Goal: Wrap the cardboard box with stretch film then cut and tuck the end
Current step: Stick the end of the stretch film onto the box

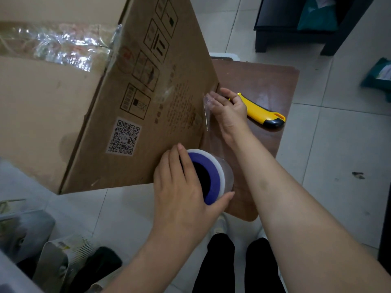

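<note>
**Film end held at the box corner**

Pale floor tiles surround a small brown table (264, 81) right of centre. At lower left lie grey and white items, too blurred to name. Filling the upper left, a big cardboard box (101, 85) rests on the table, its far end cut off by the frame; crinkled film (63, 45) already bands its top. Low centre, the left hand (184, 187) curls around a purple-cored film roll (209, 176). Further right, the right hand (228, 108) pinches the clear film end at the box corner. Beside it lies a yellow-and-black knife (262, 111), its tip hidden.
</note>
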`<action>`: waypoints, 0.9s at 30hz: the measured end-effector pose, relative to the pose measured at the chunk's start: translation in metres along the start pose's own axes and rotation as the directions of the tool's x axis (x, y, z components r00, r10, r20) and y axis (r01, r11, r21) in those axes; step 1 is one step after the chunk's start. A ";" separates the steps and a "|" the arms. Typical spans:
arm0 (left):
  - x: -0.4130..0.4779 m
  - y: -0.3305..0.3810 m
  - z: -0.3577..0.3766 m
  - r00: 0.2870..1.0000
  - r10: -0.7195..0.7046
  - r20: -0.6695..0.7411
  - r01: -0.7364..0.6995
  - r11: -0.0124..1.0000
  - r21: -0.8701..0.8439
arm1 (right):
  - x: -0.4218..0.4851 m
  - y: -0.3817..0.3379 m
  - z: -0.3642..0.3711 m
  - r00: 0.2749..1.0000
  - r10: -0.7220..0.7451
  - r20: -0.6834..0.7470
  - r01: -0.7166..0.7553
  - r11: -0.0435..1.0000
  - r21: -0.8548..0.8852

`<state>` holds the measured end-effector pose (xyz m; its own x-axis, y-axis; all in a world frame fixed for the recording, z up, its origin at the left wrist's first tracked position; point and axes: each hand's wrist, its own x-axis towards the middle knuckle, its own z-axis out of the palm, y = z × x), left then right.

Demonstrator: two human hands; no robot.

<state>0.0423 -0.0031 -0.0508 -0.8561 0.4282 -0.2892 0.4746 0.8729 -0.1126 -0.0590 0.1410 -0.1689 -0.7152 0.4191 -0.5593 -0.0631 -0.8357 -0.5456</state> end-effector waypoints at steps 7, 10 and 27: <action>-0.003 -0.011 0.003 0.992 0.116 0.040 -0.111 0.988 -0.109 | -0.005 0.006 0.012 0.983 -0.150 -0.103 0.132 0.977 -0.167; -0.007 -0.013 0.002 0.984 0.127 0.127 -0.102 0.977 -0.188 | -0.007 0.013 0.012 0.978 -0.121 -0.168 0.073 0.961 -0.267; -0.007 -0.011 0.011 0.997 0.077 0.021 -0.073 0.984 -0.160 | -0.021 0.016 0.005 0.933 0.355 0.055 -0.312 0.877 -0.366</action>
<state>0.0447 -0.0183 -0.0577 -0.8126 0.4892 -0.3168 0.4969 0.8656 0.0621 -0.0483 0.1174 -0.1625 -0.7285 0.0751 -0.6809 0.4223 -0.7334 -0.5327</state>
